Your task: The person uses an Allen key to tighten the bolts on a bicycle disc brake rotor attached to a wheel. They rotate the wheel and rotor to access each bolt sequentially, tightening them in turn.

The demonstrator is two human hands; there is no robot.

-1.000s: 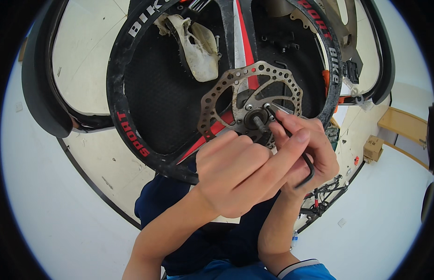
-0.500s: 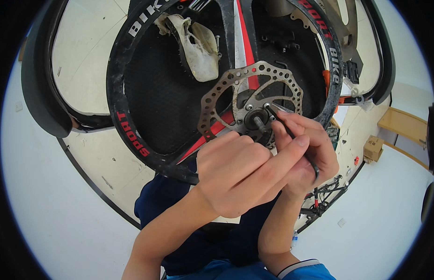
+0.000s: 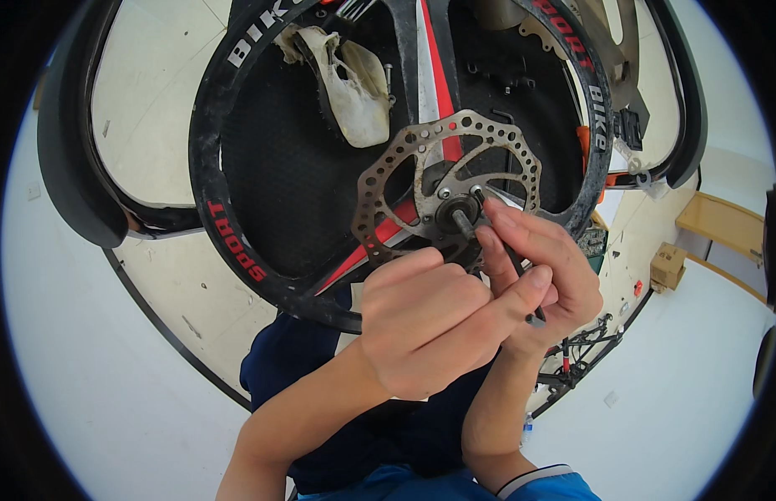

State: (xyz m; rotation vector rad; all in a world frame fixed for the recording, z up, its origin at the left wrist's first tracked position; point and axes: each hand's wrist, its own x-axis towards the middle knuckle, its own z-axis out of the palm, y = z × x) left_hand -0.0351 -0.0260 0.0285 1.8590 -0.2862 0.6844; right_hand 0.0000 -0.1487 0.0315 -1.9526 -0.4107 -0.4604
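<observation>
A silver perforated brake rotor [image 3: 384, 159] sits on the hub of a black-and-red spoked bicycle wheel [image 3: 207, 146], around a threaded axle [image 3: 461, 219]. My right hand [image 3: 555, 275] grips a black hex key [image 3: 517, 260], whose upper end meets a rotor bolt right of the axle, near my fingertips. My left hand [image 3: 425, 321] is curled in front of the rotor, its index finger and hidden thumb at the key's lower bent end, closed on it. Part of the key is hidden by the fingers.
A torn whitish piece [image 3: 358, 100], black small parts [image 3: 509, 79] and another hex key [image 3: 509, 121] lie within the wheel's outline. Black curved armrests [image 3: 66, 142] flank the wheel. A cardboard box [image 3: 667, 267], wooden shelf [image 3: 717, 225] and bicycle frame [image 3: 571, 367] are at right.
The key's lower bent end has swung round within my fingers and now sits further left than half a second ago. My left hand has shifted slightly down and right; my right fingers also moved slightly.
</observation>
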